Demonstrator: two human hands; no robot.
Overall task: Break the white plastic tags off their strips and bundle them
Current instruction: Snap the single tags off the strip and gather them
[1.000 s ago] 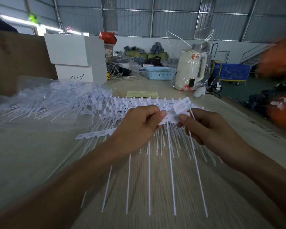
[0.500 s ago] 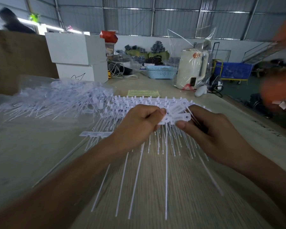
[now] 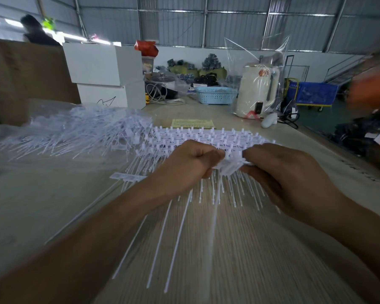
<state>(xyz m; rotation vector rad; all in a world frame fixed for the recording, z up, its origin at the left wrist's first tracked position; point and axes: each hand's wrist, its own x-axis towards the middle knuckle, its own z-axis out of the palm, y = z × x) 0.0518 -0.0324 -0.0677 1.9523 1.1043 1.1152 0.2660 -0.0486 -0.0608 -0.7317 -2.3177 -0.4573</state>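
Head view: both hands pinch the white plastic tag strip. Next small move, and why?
Probably a short twist of the right hand to snap off the end tag. Both hands, the left hand included, pinch the white plastic tag strip close together, its thin tails hanging toward the wooden table; no tag looks freed.

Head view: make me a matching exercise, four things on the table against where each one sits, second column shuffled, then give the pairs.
Things
1. blue basket
2. white boxes
3. yellow paper
4. loose tag pile

Places
A. flat on the table just beyond the tag strips
B. stacked at the far left, next to the brown cardboard
C. spread over the table's left side
D. far end, left of the bagged cream kettle

Pairs: 1-D, 2-B, 3-A, 4-C
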